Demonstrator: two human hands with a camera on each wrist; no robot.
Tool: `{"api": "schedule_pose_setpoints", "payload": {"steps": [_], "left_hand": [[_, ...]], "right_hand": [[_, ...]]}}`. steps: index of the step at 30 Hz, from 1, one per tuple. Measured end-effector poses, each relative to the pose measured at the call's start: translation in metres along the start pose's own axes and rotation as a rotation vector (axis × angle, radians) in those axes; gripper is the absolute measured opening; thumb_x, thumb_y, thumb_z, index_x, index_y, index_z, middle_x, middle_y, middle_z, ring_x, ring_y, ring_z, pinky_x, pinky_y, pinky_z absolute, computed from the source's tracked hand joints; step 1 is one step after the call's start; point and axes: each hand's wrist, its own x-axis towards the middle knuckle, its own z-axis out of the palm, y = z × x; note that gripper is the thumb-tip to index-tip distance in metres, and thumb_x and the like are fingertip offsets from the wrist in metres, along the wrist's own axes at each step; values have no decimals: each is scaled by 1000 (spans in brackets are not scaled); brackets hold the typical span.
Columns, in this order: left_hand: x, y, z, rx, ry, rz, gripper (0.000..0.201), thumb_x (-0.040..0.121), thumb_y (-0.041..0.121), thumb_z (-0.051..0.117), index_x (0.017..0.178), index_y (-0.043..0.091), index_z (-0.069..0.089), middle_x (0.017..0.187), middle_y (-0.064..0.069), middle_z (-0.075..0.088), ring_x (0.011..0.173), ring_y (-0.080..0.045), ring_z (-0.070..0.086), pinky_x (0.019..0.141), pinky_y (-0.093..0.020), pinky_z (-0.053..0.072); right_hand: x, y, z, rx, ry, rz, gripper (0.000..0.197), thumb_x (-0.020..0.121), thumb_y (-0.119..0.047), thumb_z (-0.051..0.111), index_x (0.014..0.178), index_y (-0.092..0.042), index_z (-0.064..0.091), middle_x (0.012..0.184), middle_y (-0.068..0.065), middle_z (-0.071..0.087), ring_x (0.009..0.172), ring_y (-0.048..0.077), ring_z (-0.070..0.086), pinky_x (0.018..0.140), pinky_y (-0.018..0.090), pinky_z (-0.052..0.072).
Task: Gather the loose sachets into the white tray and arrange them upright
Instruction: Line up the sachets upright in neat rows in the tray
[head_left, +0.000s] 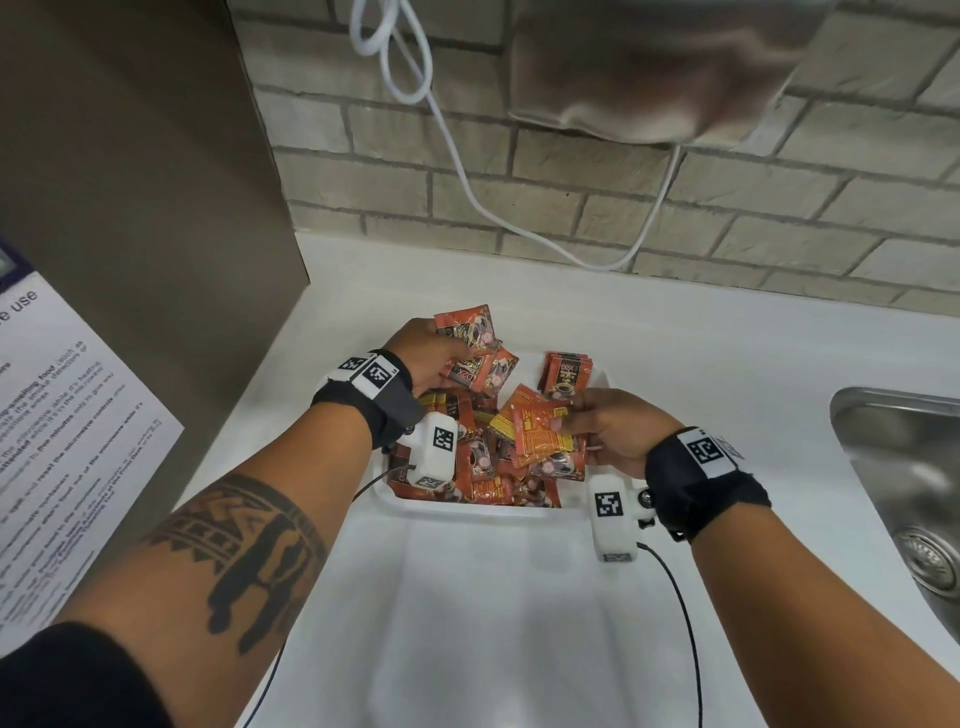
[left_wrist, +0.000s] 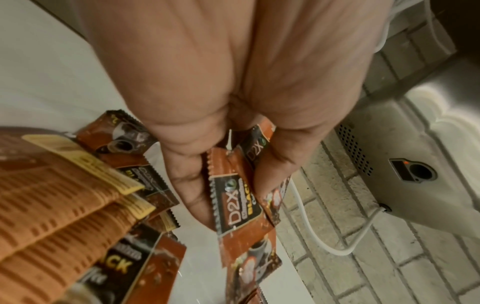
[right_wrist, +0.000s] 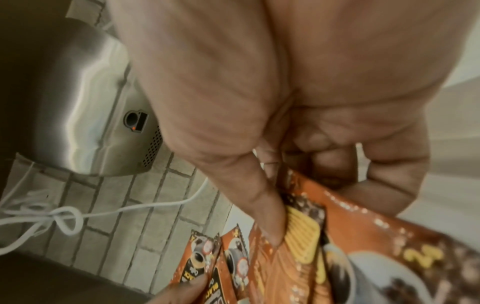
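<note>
A white tray (head_left: 467, 508) sits on the counter, filled with a jumble of orange-red coffee sachets (head_left: 488, 462). My left hand (head_left: 441, 358) is over the tray's far left corner and grips a fanned bunch of sachets (head_left: 470, 343). In the left wrist view, the left hand (left_wrist: 228, 185) pinches the D2X sachets (left_wrist: 236, 201) between thumb and fingers. My right hand (head_left: 576, 421) holds another bunch (head_left: 540, 436) over the tray's right side. The right wrist view shows the right hand (right_wrist: 311, 201) with its thumb on top of the sachets (right_wrist: 363, 246). A small stack (head_left: 566, 374) stands upright at the far right corner.
A steel sink (head_left: 904, 467) lies to the right in the white counter (head_left: 519, 623). A steel wall unit (head_left: 649, 67) and a looped white cable (head_left: 467, 171) hang on the brick wall behind. A brown panel carrying a printed notice (head_left: 62, 415) stands at the left.
</note>
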Motion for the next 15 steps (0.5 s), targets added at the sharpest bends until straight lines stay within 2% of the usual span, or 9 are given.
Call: {"api": "schedule_pose_setpoints", "payload": {"steps": [2, 3, 5, 6, 8, 11, 12, 15], "left_hand": [[-3, -1, 0, 13, 10, 10, 10, 91, -2, 63, 96, 5, 67, 91, -14, 73, 79, -29, 72, 73, -36, 61], [-4, -2, -1, 22, 12, 14, 10, 91, -2, 63, 94, 7, 67, 90, -13, 73, 78, -29, 72, 74, -35, 60], [-4, -3, -3, 55, 19, 15, 9, 90, 0, 64, 91, 8, 69, 91, -15, 73, 85, -32, 72, 81, -37, 58], [-5, -4, -3, 63, 14, 10, 7, 89, 1, 65, 92, 5, 69, 94, -18, 73, 89, -35, 71, 86, -41, 56], [-7, -5, -1, 34, -11, -15, 12, 86, 1, 63, 97, -3, 67, 100, -25, 70, 93, -41, 69, 90, -47, 53], [-14, -1, 12, -122, -47, -43, 13, 91, -9, 50, 97, 0, 57, 94, -22, 63, 80, -35, 67, 72, -41, 58], [-18, 1, 17, -189, -71, -70, 15, 93, -10, 45, 98, 1, 53, 97, -22, 64, 80, -35, 69, 68, -41, 60], [-30, 6, 32, -353, -187, -125, 34, 92, -9, 33, 119, 0, 52, 120, -28, 63, 104, -49, 66, 81, -61, 57]], "right_hand": [[-1, 2, -4, 51, 6, -24, 36, 88, -6, 70, 121, 3, 58, 111, 19, 71, 103, 35, 67, 91, 46, 54], [-1, 3, -7, 86, 0, -42, 32, 89, -5, 69, 118, 1, 58, 108, 18, 72, 98, 32, 69, 86, 43, 56], [-4, 2, -12, 158, -4, -93, 16, 90, -1, 66, 103, -6, 58, 96, 12, 73, 85, 24, 71, 73, 35, 55], [-6, 0, -14, 206, -8, -128, 10, 91, 0, 63, 95, -7, 59, 92, 10, 73, 81, 21, 71, 71, 34, 54], [-8, -6, -15, 318, -23, -200, 14, 91, 2, 60, 86, -11, 59, 88, 7, 74, 81, 21, 71, 76, 35, 56], [-2, -17, -13, 468, -45, -252, 17, 84, -2, 68, 86, -12, 54, 94, 11, 73, 87, 25, 70, 79, 37, 58], [2, -20, -11, 507, -38, -250, 20, 83, -3, 70, 87, -12, 53, 95, 11, 73, 88, 25, 69, 78, 36, 59], [10, -27, -2, 541, 10, -262, 24, 91, 1, 63, 76, -13, 50, 81, 8, 72, 77, 22, 68, 70, 33, 58]]}}
